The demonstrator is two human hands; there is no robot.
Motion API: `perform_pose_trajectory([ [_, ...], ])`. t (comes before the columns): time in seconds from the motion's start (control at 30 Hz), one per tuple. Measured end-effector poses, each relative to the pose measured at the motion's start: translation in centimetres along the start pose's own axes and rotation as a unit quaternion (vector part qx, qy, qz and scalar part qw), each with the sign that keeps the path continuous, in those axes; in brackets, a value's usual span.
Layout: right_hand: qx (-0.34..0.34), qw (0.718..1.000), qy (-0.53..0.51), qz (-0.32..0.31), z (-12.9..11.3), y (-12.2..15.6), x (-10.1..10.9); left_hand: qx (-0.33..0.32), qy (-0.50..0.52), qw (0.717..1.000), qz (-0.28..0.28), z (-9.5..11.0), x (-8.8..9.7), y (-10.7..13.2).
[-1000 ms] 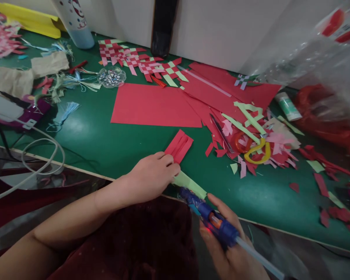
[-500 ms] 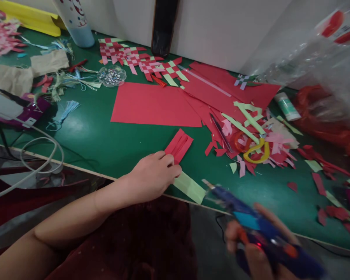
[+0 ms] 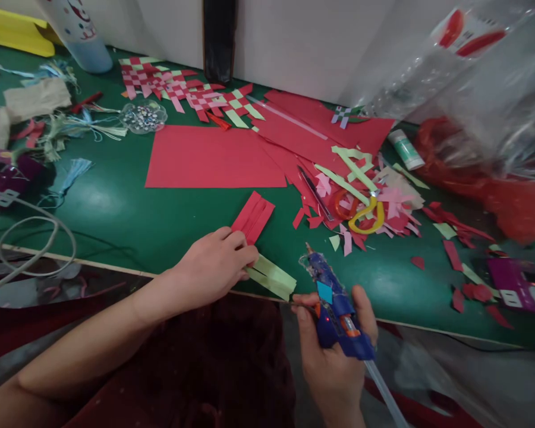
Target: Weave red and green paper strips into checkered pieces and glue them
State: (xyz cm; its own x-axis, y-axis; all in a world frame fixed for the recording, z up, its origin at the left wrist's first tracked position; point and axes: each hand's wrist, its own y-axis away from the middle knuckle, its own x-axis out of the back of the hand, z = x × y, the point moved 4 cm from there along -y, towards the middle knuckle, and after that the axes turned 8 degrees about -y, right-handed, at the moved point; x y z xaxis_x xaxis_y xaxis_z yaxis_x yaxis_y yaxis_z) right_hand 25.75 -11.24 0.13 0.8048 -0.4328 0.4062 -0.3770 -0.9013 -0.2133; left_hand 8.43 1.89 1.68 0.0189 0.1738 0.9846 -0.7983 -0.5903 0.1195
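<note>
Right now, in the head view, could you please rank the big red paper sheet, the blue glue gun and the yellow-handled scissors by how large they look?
1. Big red paper sheet, clearly largest.
2. Blue glue gun in the right hand; it is nearer the camera, which inflates it.
3. Yellow-handled scissors, partly buried in scraps, so their rank below the gun is unsure.

glue stick (image 3: 386, 395) cut off below.

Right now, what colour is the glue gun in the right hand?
Blue, with orange parts; the glue gun shows in the head view, held by the right hand.
</note>
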Motion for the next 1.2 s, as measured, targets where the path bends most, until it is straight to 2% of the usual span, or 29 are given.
perform_pose_trajectory([
  [0.23,-0.057,0.992,-0.105,0.032,-0.7,-0.7,0.4,-0.022,0.012,1.0,0.007,0.0,0.3,0.1],
  [0.43,-0.069,0.988,-0.134,-0.007,-2.5,-0.7,-1.3,-0.011,0.035,0.999,0.009,-0.1,0.4,0.1],
  [0.67,-0.05,0.988,-0.144,-0.033,-4.2,-0.9,-2.8,-0.013,0.035,0.998,0.043,-0.4,0.4,0.5],
  [0.83,-0.052,0.99,-0.125,-0.042,-4.0,-1.2,-3.7,-0.046,0.04,0.997,0.051,-0.4,0.5,0.8],
  [0.97,-0.031,0.989,-0.137,-0.056,-3.8,-1.6,-4.3,-0.035,0.065,0.996,0.041,-0.4,0.4,0.6],
  [1.07,-0.032,0.987,-0.138,-0.072,-3.8,-2.0,-3.8,-0.033,0.063,0.996,0.047,-0.3,0.4,0.4],
  [1.2,-0.044,0.987,-0.135,-0.073,-3.5,-1.8,-1.1,-0.026,0.076,0.995,0.051,-0.5,0.5,0.5],
])
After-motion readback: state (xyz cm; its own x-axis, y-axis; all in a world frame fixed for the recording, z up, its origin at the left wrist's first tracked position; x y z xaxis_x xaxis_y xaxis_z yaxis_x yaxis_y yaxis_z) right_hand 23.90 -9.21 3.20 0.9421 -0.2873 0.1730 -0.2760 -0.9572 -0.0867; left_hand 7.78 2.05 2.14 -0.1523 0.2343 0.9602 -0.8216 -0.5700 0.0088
